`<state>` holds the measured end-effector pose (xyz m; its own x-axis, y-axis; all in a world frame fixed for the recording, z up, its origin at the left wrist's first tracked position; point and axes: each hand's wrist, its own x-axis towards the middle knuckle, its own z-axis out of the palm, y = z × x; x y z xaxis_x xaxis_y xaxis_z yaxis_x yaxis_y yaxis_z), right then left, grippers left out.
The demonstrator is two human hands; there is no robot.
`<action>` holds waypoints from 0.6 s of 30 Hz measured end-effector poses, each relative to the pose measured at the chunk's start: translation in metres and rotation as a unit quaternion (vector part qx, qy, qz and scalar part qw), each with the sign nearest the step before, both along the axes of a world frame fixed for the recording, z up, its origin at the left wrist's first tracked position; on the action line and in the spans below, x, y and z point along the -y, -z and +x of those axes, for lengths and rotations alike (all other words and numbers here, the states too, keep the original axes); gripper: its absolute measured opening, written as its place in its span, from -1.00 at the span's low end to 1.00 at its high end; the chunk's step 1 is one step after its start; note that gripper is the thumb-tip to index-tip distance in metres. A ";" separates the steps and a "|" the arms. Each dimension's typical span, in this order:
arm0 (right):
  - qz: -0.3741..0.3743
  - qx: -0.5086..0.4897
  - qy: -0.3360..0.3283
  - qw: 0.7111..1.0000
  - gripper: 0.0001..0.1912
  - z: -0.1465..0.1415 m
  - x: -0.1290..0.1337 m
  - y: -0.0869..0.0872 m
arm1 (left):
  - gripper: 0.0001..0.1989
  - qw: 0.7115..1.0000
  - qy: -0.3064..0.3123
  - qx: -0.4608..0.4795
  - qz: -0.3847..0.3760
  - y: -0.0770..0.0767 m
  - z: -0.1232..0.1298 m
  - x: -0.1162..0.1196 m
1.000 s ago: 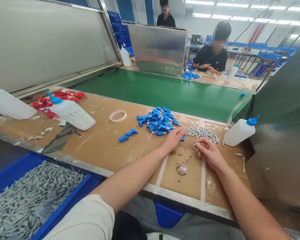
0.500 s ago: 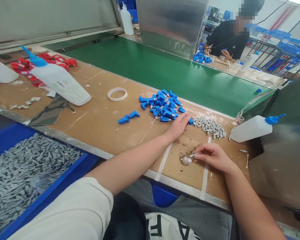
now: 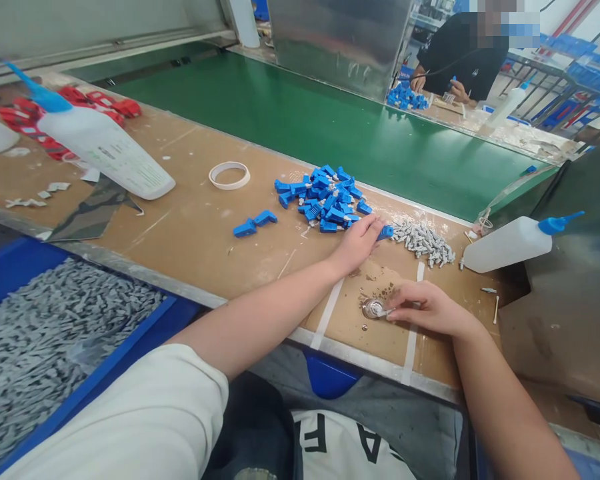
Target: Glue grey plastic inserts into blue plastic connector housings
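Observation:
My left hand is closed on a blue plastic piece, which shows past its fingertips beside the heap of blue plastic pieces. Between the thumb and fingers of my right hand is a small grey plastic piece. Its tip reaches the small round shiny dish on the brown tabletop; whether it touches what is inside I cannot tell. Wet-looking spots surround the dish. A pile of grey plastic pieces lies just beyond my hands.
A white squeeze bottle lies at the right, another at the left near red parts. A tape roll rests on the table. Behind runs a green belt; a co-worker sits across it. A blue bin holds grey pieces.
My right hand has moved slightly left, bringing the grey piece from beside the dish to its edge. The left hand stays by the blue heap. The whole view has shifted a little.

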<state>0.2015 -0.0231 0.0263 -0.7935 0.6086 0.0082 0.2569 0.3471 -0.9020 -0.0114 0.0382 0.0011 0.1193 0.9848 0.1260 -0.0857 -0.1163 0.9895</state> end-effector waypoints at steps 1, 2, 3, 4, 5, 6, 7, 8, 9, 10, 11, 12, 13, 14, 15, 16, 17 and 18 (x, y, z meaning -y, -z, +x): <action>-0.025 -0.006 0.022 0.999 -0.80 -0.001 0.000 0.001 | -0.51 1.000 0.010 0.004 -0.002 -0.001 0.000 0.001; -0.055 -0.020 0.051 0.997 -0.76 -0.003 0.001 0.002 | -0.52 1.000 0.018 0.001 0.000 -0.002 0.000 0.001; -0.084 -0.040 0.085 0.992 -0.73 -0.004 0.001 0.003 | -0.53 1.000 0.024 -0.015 0.007 -0.003 -0.001 0.002; -0.106 -0.063 0.121 0.985 -0.69 -0.005 0.000 0.004 | -0.53 0.998 0.026 -0.045 0.020 -0.003 -0.001 0.002; -0.117 -0.087 0.157 0.977 -0.65 -0.006 -0.001 0.006 | -0.52 0.995 0.029 -0.083 0.036 -0.004 -0.002 0.003; -0.117 -0.109 0.194 0.968 -0.61 -0.007 -0.002 0.007 | -0.52 0.990 0.033 -0.124 0.054 -0.004 -0.002 0.004; -0.109 -0.126 0.231 0.959 -0.57 -0.008 -0.003 0.008 | -0.52 0.984 0.037 -0.162 0.070 -0.005 -0.003 0.006; -0.095 -0.140 0.267 0.949 -0.54 -0.009 -0.005 0.009 | -0.52 0.976 0.043 -0.195 0.081 -0.005 -0.003 0.007; -0.081 -0.151 0.301 0.938 -0.51 -0.010 -0.006 0.009 | -0.52 0.970 0.050 -0.222 0.087 -0.006 -0.003 0.009; -0.067 -0.159 0.331 0.928 -0.50 -0.010 -0.007 0.010 | -0.52 0.965 0.056 -0.242 0.088 -0.006 -0.003 0.010; -0.056 -0.163 0.354 0.919 -0.49 -0.011 -0.008 0.010 | -0.52 0.961 0.060 -0.257 0.086 -0.007 -0.002 0.011; -0.047 -0.163 0.372 0.913 -0.49 -0.012 -0.009 0.011 | -0.51 0.958 0.062 -0.269 0.082 -0.007 -0.002 0.012; -0.041 -0.161 0.385 0.908 -0.48 -0.012 -0.010 0.011 | -0.51 0.955 0.062 -0.279 0.078 -0.008 -0.002 0.013; -0.036 -0.157 0.393 0.905 -0.48 -0.013 -0.010 0.011 | -0.51 0.953 0.061 -0.286 0.075 -0.009 -0.001 0.013; -0.033 -0.151 0.399 0.904 -0.47 -0.013 -0.010 0.012 | -0.51 0.952 0.059 -0.292 0.073 -0.009 -0.001 0.014; -0.030 -0.146 0.403 0.903 -0.47 -0.013 -0.010 0.012 | -0.51 0.950 0.059 -0.299 0.072 -0.010 -0.001 0.014; -0.028 -0.142 0.407 0.902 -0.46 -0.013 -0.010 0.012 | -0.52 0.948 0.059 -0.305 0.071 -0.011 -0.001 0.014; -0.026 -0.138 0.410 0.901 -0.46 -0.014 -0.010 0.011 | -0.52 0.946 0.060 -0.312 0.072 -0.011 -0.001 0.014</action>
<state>0.1880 -0.0133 0.0151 -0.0486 0.9947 0.0903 0.1720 0.0974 -0.9803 -0.0119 0.0238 0.0123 0.3236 0.9378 0.1261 0.4879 -0.2796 0.8270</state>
